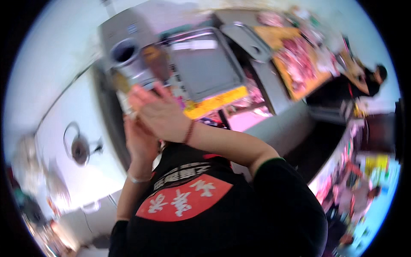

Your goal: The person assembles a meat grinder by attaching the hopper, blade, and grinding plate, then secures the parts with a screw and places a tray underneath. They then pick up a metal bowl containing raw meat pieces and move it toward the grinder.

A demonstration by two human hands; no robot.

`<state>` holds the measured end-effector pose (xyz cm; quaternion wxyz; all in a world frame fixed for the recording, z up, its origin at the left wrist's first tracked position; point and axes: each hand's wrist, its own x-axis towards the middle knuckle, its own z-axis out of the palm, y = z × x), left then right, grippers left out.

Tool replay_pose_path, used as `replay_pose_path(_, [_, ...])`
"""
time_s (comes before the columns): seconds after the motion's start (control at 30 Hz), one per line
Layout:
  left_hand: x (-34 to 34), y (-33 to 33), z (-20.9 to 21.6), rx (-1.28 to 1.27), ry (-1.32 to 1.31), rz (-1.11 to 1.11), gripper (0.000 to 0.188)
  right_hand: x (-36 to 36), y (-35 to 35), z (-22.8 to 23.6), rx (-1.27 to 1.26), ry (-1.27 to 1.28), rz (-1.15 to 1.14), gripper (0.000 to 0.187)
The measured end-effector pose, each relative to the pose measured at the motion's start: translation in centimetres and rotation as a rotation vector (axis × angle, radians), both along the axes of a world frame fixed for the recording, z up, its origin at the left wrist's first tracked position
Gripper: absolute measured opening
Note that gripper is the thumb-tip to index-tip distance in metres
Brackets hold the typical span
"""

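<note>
My right hand (165,115), with a dark red bracelet at the wrist, lies across my left hand (139,143) with its fingers stretched out. My left hand, with a pale band at its wrist, points upward with its fingers seemingly straight. The right hand covers part of it, and motion blurs both. Neither hand visibly holds anything. Just beyond the fingertips is a shiny metal tube with a round, dark mouth (127,53), on a grey box-shaped machine (128,28). Whether the fingers touch the tube I cannot tell.
A grey metal tray (205,64) lies right of the machine, with a yellow strip (218,103) along its near edge. Farther right, raw meat (295,64) lies on a wooden board (274,36). A person in black (355,83) stands beyond it. A round fixture (80,150) is at left.
</note>
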<state>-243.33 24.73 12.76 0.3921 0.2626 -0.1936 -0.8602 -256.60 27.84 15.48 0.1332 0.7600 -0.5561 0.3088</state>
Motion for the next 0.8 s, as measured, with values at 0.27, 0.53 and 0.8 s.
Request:
replay_pose_path(0.27, [-1.2,3.0,7.3,-1.054,-0.670,0.004,0.041,-0.3,2.0,-2.1,-0.015,-0.501,-0.298,0.079])
replay_pose_path(0.53, [0.7,-1.3,0.8,-0.347,-0.531,0.176,0.065,1.3,5.1,-8.2,0.631,-0.921,-0.192,0.061])
replay_pose_path(0.8, [-3.3,-2.4,-0.4,-0.033,-0.164,-0.125,0.114,-1.1,11.6,-11.7,0.519,-1.134,-0.265,0.043])
